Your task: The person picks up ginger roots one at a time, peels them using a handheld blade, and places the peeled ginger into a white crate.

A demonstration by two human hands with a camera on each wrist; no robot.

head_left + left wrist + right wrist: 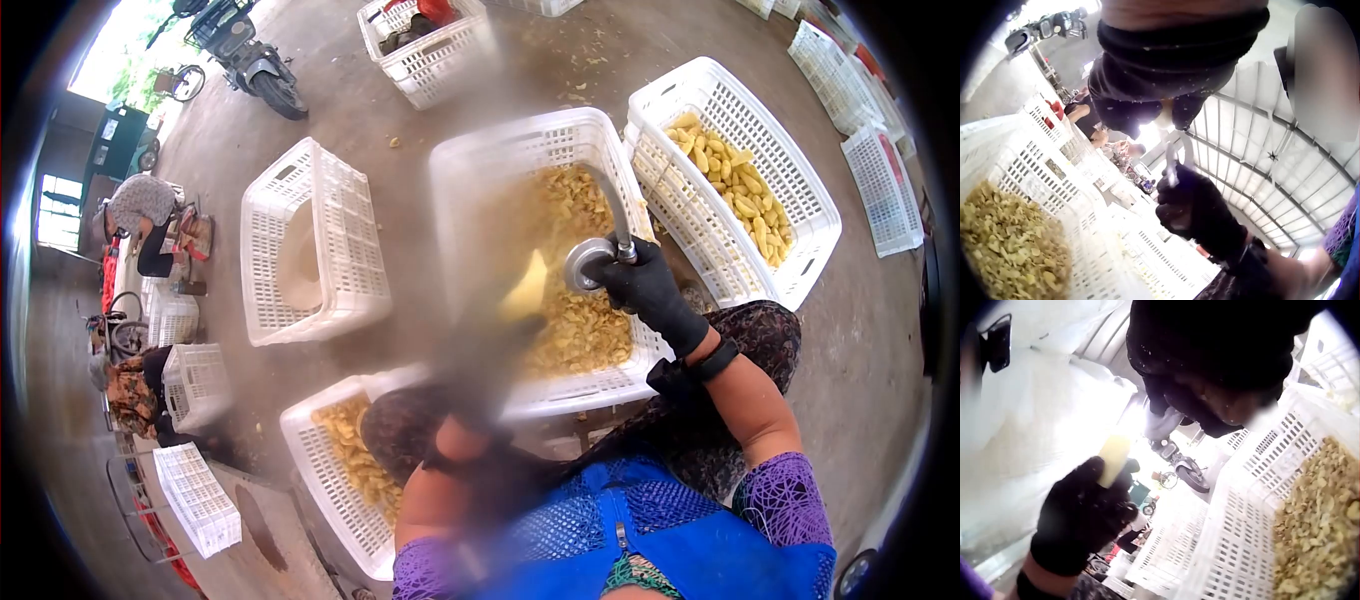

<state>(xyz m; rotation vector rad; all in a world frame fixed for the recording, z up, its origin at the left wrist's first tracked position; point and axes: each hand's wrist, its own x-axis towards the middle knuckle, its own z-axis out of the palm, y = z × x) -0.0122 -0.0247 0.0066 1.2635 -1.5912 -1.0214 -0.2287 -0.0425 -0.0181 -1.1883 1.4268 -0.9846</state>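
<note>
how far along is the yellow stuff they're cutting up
Probably partway. The smooth yellow pieces in the right-hand basket look done, and scraps cover the bottom of the middle one. In hand: the left hand holds one yellow piece, the right a round metal tool. Left: at least that piece; whether the lower-left basket is waiting, I can't tell.

Far ahead, to your left: parked scooter (245, 60), bicycle (187, 83) near it. Left side: bent figure in a grey patterned top (142, 203); nearer you, another person in a camouflage-like top (133, 393), beside a white crate (197, 385). Top of your head view: crate (432, 66) holding something red (436, 11). Your left wrist view: ribbed roof (1244, 128), ceiling fan (1272, 156).
</note>
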